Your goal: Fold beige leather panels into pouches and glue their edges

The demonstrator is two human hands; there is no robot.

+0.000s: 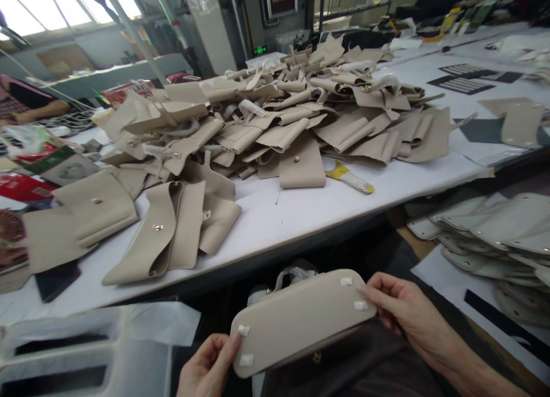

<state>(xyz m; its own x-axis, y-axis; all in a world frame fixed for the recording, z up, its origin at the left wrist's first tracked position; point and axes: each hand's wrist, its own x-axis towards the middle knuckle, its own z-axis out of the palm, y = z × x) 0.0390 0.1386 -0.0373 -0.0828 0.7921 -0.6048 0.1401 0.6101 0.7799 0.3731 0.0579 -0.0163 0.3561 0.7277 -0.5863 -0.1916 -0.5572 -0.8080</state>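
One panel point(301, 319); left hand point(207, 365) cropped

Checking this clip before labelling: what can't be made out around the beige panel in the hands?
Head view only.
Left hand: wrist cut off by the bottom edge.
Beige panel: underside hidden, facing down.
Right hand: fingertips hidden behind the panel.
Green sign at the back: too small to read.
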